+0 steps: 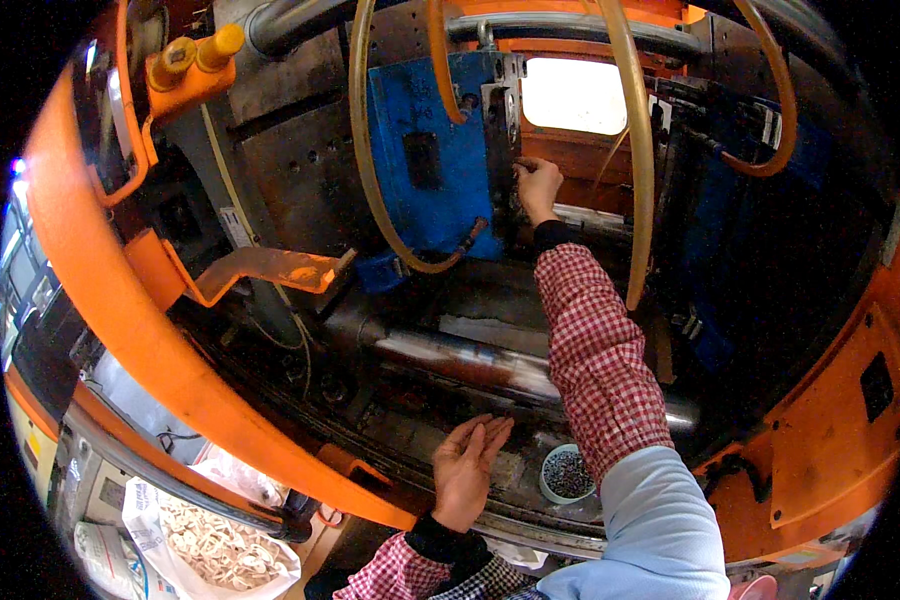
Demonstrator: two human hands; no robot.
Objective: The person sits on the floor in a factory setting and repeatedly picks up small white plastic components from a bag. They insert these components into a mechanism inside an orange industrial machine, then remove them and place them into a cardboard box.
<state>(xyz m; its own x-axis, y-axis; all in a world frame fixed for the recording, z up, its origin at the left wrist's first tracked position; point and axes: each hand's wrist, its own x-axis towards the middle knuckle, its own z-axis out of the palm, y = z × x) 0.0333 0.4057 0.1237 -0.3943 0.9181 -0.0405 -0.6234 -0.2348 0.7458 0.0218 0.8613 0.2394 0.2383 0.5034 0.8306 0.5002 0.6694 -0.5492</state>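
Observation:
My right hand [538, 188] reaches into the orange machine, its fingertips pinched against the dark inner face of a blue mould block [435, 150]. Whatever small thing those fingers may hold is hidden. Lower down, in front of a shiny steel bar [460, 360], my left hand [464, 474] is half turned up and slightly cupped, fingers stretched out. No object shows clearly in it. Beside it, below my right forearm, stands a small pale green bowl [546, 486] filled with small dark metallic pieces [568, 474].
Yellowish hoses [360, 120] hang before the mould. An orange frame [160, 350] curves along the left, with an orange bent bracket [260, 268] jutting inward. A white bag [150, 520] of pale ring-like parts sits at lower left. An orange panel [830, 430] stands at right.

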